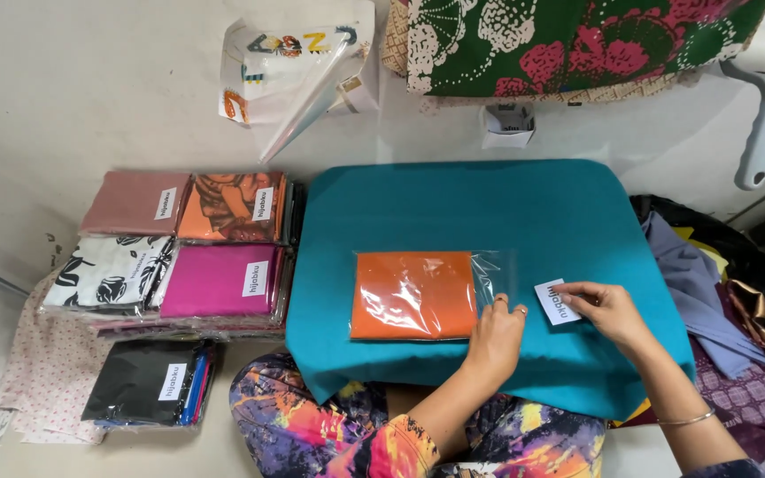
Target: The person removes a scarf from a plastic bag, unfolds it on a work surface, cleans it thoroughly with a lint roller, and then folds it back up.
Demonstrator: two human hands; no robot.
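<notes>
now your left hand [495,338] lies flat on the light, slippery, floppy bagged orange cloth [413,295], best pinned at its edge, while your right hand [608,309] pinches the small white label [556,302].

Glossy plastic sleeve [498,274], matt teal cloth [453,204], paper label [558,302].

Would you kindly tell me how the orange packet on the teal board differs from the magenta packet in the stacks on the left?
The orange packet lies alone on the teal board; the magenta packet tops a stack. The orange one bears no label and its flap looks open under the left hand; the magenta one is labelled. The right hand holds a white label. Both are folded cloth in clear bags.
</notes>
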